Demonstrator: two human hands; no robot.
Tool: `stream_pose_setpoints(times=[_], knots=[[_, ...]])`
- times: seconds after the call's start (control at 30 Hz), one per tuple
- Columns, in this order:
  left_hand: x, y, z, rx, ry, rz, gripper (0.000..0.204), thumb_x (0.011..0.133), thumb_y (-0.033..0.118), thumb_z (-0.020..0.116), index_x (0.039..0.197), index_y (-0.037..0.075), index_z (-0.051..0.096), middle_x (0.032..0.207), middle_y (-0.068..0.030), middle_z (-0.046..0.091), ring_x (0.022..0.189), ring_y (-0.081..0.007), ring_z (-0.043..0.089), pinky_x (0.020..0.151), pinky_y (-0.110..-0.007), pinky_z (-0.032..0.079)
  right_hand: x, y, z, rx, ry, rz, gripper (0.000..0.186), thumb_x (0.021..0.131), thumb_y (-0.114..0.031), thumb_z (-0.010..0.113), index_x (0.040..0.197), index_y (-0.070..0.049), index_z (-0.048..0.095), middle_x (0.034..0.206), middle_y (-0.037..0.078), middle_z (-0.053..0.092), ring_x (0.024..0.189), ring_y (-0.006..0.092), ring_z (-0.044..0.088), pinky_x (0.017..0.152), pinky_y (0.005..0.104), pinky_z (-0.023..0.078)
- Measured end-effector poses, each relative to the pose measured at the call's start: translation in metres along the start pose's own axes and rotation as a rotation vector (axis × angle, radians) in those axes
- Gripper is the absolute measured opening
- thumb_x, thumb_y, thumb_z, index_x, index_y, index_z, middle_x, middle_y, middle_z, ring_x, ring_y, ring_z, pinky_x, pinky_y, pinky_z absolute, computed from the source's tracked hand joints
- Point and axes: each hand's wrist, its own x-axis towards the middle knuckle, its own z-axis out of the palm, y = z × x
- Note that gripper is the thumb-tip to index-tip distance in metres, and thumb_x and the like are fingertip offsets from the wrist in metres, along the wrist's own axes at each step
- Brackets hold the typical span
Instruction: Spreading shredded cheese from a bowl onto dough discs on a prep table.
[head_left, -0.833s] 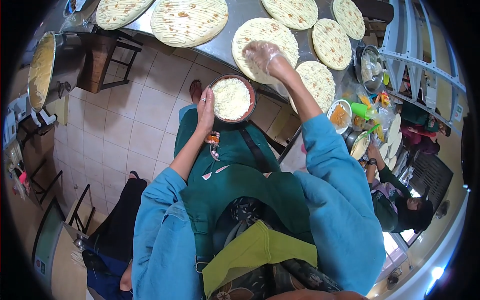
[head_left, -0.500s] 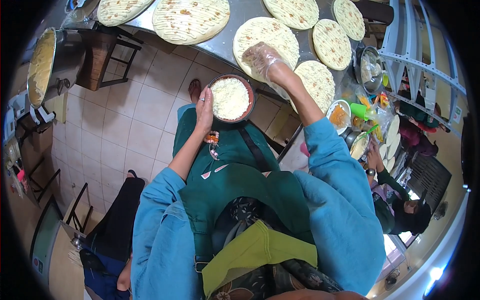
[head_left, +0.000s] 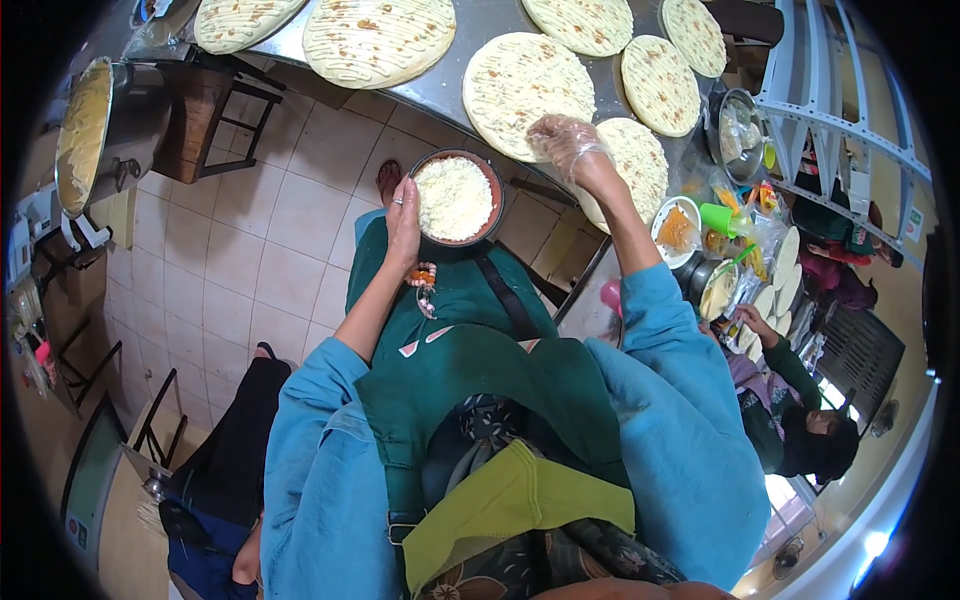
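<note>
My left hand [head_left: 404, 222] grips the left side of a round brown bowl [head_left: 497, 192], which I hold in front of my apron. White grated cheese [head_left: 452, 198] fills it. Over the near right edge of a round flat dough base [head_left: 520, 82] is my right hand [head_left: 570, 145], in a clear plastic glove. Its fingers look bunched together, and whatever is in them is hidden. Pale shreds cover that base. Touching it or close beside it on the right lies another topped dough base [head_left: 632, 165], also strewn with shreds.
More topped bases, one a large striped base [head_left: 378, 40], lie along the metal table [head_left: 440, 95]. At right stand a white bowl of orange filling [head_left: 678, 230], a green cup [head_left: 716, 218] and a metal bowl [head_left: 738, 130]. A co-worker [head_left: 800, 420] reaches in there; a large pot [head_left: 130, 120] stands left.
My right hand has moved right and toward me, from the middle of the dough base to its near right edge. The bowl in my left hand has barely shifted. The co-worker's arm has moved.
</note>
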Motion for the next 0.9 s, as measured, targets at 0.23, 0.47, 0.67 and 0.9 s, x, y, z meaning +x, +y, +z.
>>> stream_pose_setpoints(times=[0.23,0.47,0.67,0.9], knots=[[-0.014,0.01,-0.007,0.026,0.057,0.017,0.058,0.097,0.044,0.038,0.13,-0.004,0.041,0.122,-0.0108,0.051,0.112,-0.0159,0.047,0.098,-0.026,0.034,0.035,-0.027,-0.002,-0.021,-0.001,0.051,0.021,0.085,-0.019,0.058,0.098,-0.004,0.065,0.084,0.018,0.065,0.073,0.0255,0.061,0.07,0.0368,0.049],[-0.031,0.026,-0.028,-0.074,0.115,0.037,0.053,0.097,0.042,0.039,0.125,-0.002,0.044,0.12,-0.0102,0.051,0.11,-0.0151,0.047,0.097,-0.027,0.035,0.086,-0.03,-0.007,-0.104,-0.03,-0.083,0.019,0.085,-0.011,0.054,0.098,-0.002,0.063,0.093,0.014,0.065,0.083,0.0247,0.061,0.074,0.0346,0.048],[-0.038,0.039,-0.047,-0.143,0.094,0.046,0.057,0.096,0.046,0.034,0.125,-0.003,0.042,0.121,-0.0135,0.053,0.108,-0.0186,0.055,0.094,-0.031,0.043,0.108,-0.017,-0.004,-0.23,0.1,-0.333,0.017,0.086,-0.013,0.054,0.096,-0.001,0.063,0.088,0.016,0.064,0.079,0.0262,0.06,0.073,0.0354,0.048],[-0.036,0.084,-0.047,-0.124,0.079,-0.001,0.061,0.096,0.048,0.035,0.128,-0.003,0.039,0.126,-0.0135,0.05,0.112,-0.0185,0.051,0.095,-0.031,0.042,0.131,-0.005,-0.033,-0.224,0.13,-0.121,0.025,0.085,-0.023,0.058,0.104,-0.006,0.06,0.097,0.014,0.064,0.088,0.0275,0.06,0.08,0.0355,0.047]])
